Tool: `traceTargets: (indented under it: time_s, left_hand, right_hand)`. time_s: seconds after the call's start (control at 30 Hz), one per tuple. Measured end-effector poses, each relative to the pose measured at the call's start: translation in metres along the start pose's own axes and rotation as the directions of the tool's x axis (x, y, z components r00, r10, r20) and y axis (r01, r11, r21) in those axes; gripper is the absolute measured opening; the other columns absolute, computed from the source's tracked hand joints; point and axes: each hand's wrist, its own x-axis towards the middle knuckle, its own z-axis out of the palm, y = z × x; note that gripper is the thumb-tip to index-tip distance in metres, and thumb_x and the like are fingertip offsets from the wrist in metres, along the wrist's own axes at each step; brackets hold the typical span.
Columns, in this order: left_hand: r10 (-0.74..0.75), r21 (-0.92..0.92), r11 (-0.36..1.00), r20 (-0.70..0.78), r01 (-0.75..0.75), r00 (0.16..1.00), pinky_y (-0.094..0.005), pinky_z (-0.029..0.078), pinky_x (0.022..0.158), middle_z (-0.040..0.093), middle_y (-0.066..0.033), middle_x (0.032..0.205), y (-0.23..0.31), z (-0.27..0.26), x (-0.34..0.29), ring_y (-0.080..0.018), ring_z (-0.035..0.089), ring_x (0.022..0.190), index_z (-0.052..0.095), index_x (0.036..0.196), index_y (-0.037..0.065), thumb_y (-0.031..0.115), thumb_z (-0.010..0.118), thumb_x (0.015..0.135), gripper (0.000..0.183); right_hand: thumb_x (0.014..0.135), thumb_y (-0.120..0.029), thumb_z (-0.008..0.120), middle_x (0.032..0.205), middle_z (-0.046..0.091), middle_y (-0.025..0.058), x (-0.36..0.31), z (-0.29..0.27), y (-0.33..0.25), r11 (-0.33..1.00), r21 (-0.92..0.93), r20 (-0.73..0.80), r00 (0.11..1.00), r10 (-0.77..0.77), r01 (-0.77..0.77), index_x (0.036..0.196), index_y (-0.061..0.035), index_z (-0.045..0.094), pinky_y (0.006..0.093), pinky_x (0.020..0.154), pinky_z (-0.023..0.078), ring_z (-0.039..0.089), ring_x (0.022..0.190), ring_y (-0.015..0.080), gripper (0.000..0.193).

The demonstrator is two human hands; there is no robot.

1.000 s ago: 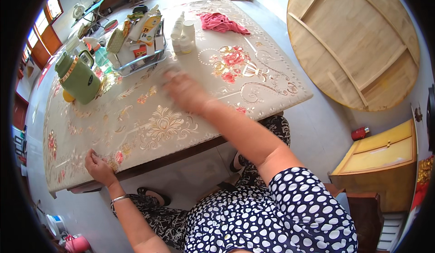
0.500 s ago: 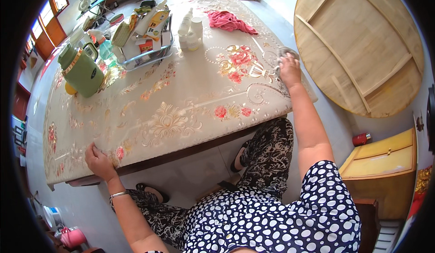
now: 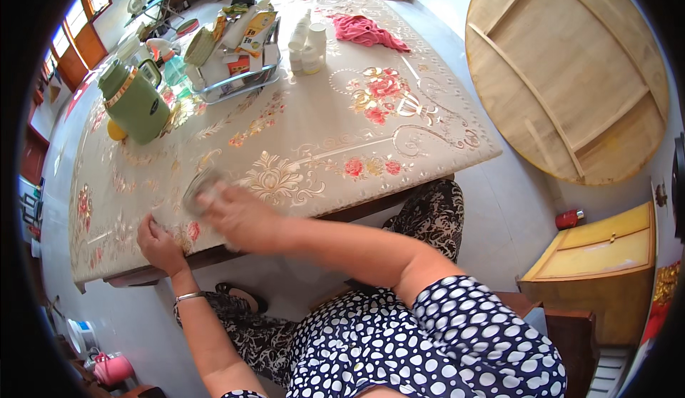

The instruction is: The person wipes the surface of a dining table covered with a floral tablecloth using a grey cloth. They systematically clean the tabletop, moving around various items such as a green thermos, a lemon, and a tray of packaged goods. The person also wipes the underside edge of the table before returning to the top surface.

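A beige tablecloth [image 3: 314,177] with red and gold flowers covers the table. My right hand [image 3: 239,216], smeared by motion, presses a grey cloth [image 3: 201,190] on the tablecloth, with my forearm reaching across in front of me. Just left of it, at the near edge, my left hand [image 3: 161,247] has its fingers curled closed on the tablecloth's border; the fingertips are partly hidden. Farther back on the left stands a green thermos jug [image 3: 134,105]. A crumpled pink cloth [image 3: 367,33] lies at the far right of the table.
A clear basket [image 3: 239,88] packed with packets and odds and ends stands at the back, beside white bottles [image 3: 308,48] and a spray bottle [image 3: 171,68]. To the right, a round wooden tabletop [image 3: 571,77] leans on the wall above a yellow cabinet [image 3: 592,245].
My right hand has swept the grey cloth from the table's right edge to the near left, beside my left hand. The left hand has stayed nearly in place.
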Motion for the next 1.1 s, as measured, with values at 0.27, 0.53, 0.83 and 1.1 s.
traceTargets:
  time_s: [0.27,0.53,0.83,1.1]
  left_hand:
    - [-0.062,-0.09,0.994,0.013,0.063,0.998,-0.0379,0.048,0.082,0.066,-0.0133,0.099,-0.011,-0.001,-0.001,-0.0284,0.061,0.092,0.065,0.105,0.003,0.011,0.051,0.094,0.019]
    - [-0.061,-0.104,0.993,0.019,0.063,0.998,-0.0362,0.049,0.08,0.066,-0.0124,0.1,-0.01,0.001,-0.002,-0.0266,0.062,0.089,0.065,0.105,0.003,0.011,0.051,0.095,0.019]
    - [-0.057,-0.03,0.998,0.048,0.058,0.997,-0.0365,0.048,0.083,0.066,-0.013,0.1,-0.016,0.002,0.001,-0.0277,0.061,0.093,0.065,0.104,0.002,0.011,0.052,0.094,0.019]
    - [0.017,0.05,0.999,0.008,-0.017,1.0,-0.0395,0.047,0.083,0.067,-0.0131,0.099,0.001,0.002,0.002,-0.0315,0.061,0.093,0.066,0.101,0.003,0.009,0.053,0.091,0.018]
  right_hand:
    - [0.069,-0.015,0.069,0.14,0.042,0.0103,-0.039,-0.011,-0.002,0.998,-0.066,-0.089,0.996,-0.02,0.014,0.119,-0.0099,0.058,0.0464,0.104,0.038,0.043,0.125,0.0387,0.052]
    - [0.085,-0.017,0.058,0.136,0.048,0.0115,-0.194,-0.14,0.084,0.793,-0.413,-0.347,0.883,0.316,-0.447,0.107,-0.014,0.062,0.0454,0.099,0.039,0.047,0.121,0.0333,0.023]
    - [0.082,-0.013,0.06,0.138,0.047,0.0112,-0.341,-0.256,0.195,0.469,-0.382,-0.616,0.598,0.513,-0.796,0.112,-0.0112,0.064,0.0404,0.103,0.038,0.046,0.118,0.0335,0.031]
    - [0.085,-0.018,0.058,0.137,0.047,0.0118,-0.278,-0.227,0.195,0.286,-0.47,-0.586,0.537,0.607,-0.835,0.115,-0.0106,0.063,0.0446,0.108,0.032,0.042,0.123,0.0354,0.031]
